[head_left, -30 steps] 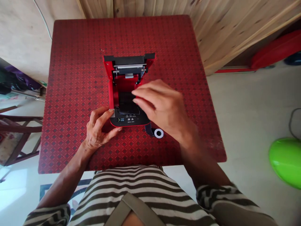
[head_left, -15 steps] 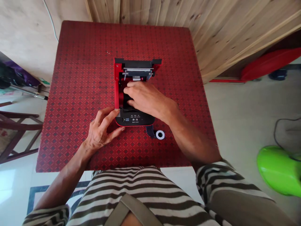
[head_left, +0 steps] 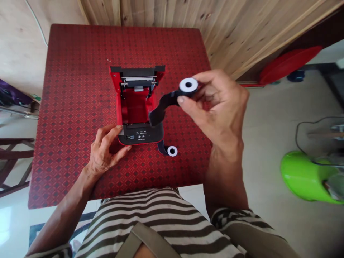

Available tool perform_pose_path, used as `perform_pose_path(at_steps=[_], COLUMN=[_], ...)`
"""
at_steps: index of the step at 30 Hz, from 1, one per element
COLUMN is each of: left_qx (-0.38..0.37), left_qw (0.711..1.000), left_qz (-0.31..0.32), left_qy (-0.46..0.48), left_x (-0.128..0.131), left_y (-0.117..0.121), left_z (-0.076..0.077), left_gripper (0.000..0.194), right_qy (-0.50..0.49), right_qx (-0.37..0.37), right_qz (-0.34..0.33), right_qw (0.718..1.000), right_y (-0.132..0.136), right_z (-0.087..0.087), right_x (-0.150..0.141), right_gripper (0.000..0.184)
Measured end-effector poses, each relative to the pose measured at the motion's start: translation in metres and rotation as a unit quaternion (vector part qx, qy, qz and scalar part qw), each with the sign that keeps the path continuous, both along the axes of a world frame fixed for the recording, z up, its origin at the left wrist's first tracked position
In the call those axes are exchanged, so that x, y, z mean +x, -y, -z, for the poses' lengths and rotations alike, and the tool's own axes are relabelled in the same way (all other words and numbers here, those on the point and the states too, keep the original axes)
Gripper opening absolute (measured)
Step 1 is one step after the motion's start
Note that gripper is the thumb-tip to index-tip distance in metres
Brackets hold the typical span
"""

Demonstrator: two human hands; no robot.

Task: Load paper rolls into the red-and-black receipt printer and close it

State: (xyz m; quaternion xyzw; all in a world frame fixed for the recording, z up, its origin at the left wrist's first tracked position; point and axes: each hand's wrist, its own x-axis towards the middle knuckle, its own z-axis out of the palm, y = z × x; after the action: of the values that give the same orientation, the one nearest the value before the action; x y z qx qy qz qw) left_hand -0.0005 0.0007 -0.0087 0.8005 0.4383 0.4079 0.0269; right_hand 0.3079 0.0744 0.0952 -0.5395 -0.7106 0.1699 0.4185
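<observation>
A small red-and-black label printer [head_left: 141, 133] stands on the table with its lid [head_left: 138, 73] raised. Its red inner bay [head_left: 136, 107] shows nothing inside. My left hand [head_left: 106, 152] grips the printer's front left corner, fingers on top and thumb low at the front edge. Up to the right of the printer, my right hand [head_left: 219, 107] pinches a black label roll [head_left: 185, 94] with a white end and a dark core hole. A loose black strip [head_left: 163, 105] trails from it towards the printer. Another such roll [head_left: 172, 151] lies by the printer's front right corner.
The red patterned table [head_left: 75, 82] stands against a wooden plank wall [head_left: 166, 14]. On the floor to the right is a bright green tub [head_left: 301, 175]. A dark wooden chair [head_left: 16, 154] is at the left.
My right hand has come out of the printer's bay, moving up and right, and now holds a black roll. My left hand keeps its grip. The view has shifted right.
</observation>
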Motion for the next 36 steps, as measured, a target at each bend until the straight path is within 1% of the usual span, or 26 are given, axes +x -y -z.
perform_pose_path(at_steps=[1, 3, 5, 6, 8, 10, 12, 14, 17, 18, 19, 20, 21, 22, 23, 25, 26, 27, 28, 30, 32, 34, 36], left_qx=[-0.001, -0.005, -0.007, -0.007, -0.006, -0.004, -0.003, -0.004, -0.004, -0.005, -0.007, -0.007, -0.006, -0.003, -0.003, -0.008, -0.011, -0.013, -0.011, -0.011, -0.020, -0.021, -0.009], left_qw=[1.000, 1.000, 1.000, 1.000, 1.000, 1.000, 1.000, 1.000, 1.000, 1.000, 1.000, 1.000, 1.000, 1.000, 1.000, 1.000, 1.000, 1.000, 1.000, 1.000, 0.999, 0.999, 0.999], left_qz=[0.001, 0.001, 0.002, 0.002, 0.004, 0.005, 0.007, 0.009, 0.004, 0.000, -0.003, -0.003, -0.002, 0.001, 0.003, -0.001, -0.002, -0.002, 0.001, 0.015, 0.025, 0.029, 0.034], left_qy=[0.003, 0.010, 0.013, 0.012, 0.010, 0.011, 0.015, 0.019, 0.008, 0.004, 0.002, 0.002, 0.004, 0.005, 0.003, -0.003, -0.004, -0.002, 0.003, 0.019, 0.031, 0.033, 0.025], left_x=[0.000, 0.000, 0.000, 0.000, 0.000, -0.001, -0.001, -0.002, -0.002, -0.002, -0.002, -0.002, -0.002, -0.002, -0.002, -0.002, -0.002, -0.003, -0.003, -0.004, -0.005, -0.005, -0.004], left_y=[0.000, 0.000, 0.000, -0.001, -0.001, -0.002, -0.003, -0.003, -0.003, -0.003, -0.003, -0.003, -0.003, -0.003, -0.003, -0.004, -0.004, -0.004, -0.004, -0.004, -0.004, -0.004, -0.005], left_z=[0.000, 0.001, 0.001, 0.001, 0.001, 0.001, 0.001, 0.001, 0.001, 0.001, 0.001, 0.000, -0.001, -0.001, -0.002, -0.002, -0.002, -0.001, 0.000, 0.001, 0.002, 0.002, 0.002], left_gripper=[0.077, 0.078, 0.078, 0.078, 0.079, 0.079, 0.079, 0.078, 0.074, 0.073, 0.072, 0.071, 0.072, 0.072, 0.073, 0.073, 0.074, 0.075, 0.079, 0.087, 0.091, 0.093, 0.093], right_qy=[-0.017, -0.042, -0.034, -0.024, -0.007, -0.002, 0.000, 0.003, -0.003, -0.009, -0.013, -0.017, -0.018, -0.017, -0.018, -0.026, -0.032, -0.037, -0.042, -0.046, -0.041, -0.034, -0.032], right_qx=[-0.014, -0.018, -0.045, -0.058, -0.076, -0.082, -0.089, -0.103, -0.107, -0.106, -0.109, -0.121, -0.150, -0.191, -0.239, -0.308, -0.325, -0.328, -0.319, -0.286, -0.260, -0.252, -0.248], right_qz=[0.028, 0.048, 0.062, 0.065, 0.071, 0.074, 0.073, 0.065, 0.066, 0.072, 0.075, 0.073, 0.058, 0.025, -0.017, -0.084, -0.104, -0.112, -0.112, -0.102, -0.098, -0.098, -0.096], right_qw=[0.999, 0.998, 0.997, 0.996, 0.995, 0.994, 0.993, 0.993, 0.992, 0.992, 0.991, 0.990, 0.987, 0.981, 0.971, 0.947, 0.940, 0.937, 0.940, 0.952, 0.960, 0.962, 0.963], right_y=[-0.006, -0.018, -0.027, -0.029, -0.030, -0.029, -0.030, -0.030, -0.020, -0.012, 0.000, 0.013, 0.028, 0.044, 0.060, 0.086, 0.096, 0.103, 0.108, 0.111, 0.110, 0.109, 0.108], right_z=[0.014, 0.048, 0.081, 0.094, 0.111, 0.118, 0.119, 0.118, 0.109, 0.102, 0.094, 0.085, 0.075, 0.066, 0.058, 0.050, 0.051, 0.054, 0.059, 0.070, 0.079, 0.083, 0.080], right_x=[0.011, 0.029, 0.040, 0.043, 0.043, 0.040, 0.038, 0.038, 0.047, 0.051, 0.056, 0.062, 0.066, 0.070, 0.071, 0.068, 0.064, 0.058, 0.051, 0.038, 0.028, 0.023, 0.023], right_gripper=[0.020, 0.022, 0.024, 0.024, 0.024, 0.023, 0.022, 0.027, 0.052, 0.057, 0.056, 0.051, 0.040, 0.031, 0.029, 0.039, 0.048, 0.054, 0.057, 0.051, 0.040, 0.031, 0.028])
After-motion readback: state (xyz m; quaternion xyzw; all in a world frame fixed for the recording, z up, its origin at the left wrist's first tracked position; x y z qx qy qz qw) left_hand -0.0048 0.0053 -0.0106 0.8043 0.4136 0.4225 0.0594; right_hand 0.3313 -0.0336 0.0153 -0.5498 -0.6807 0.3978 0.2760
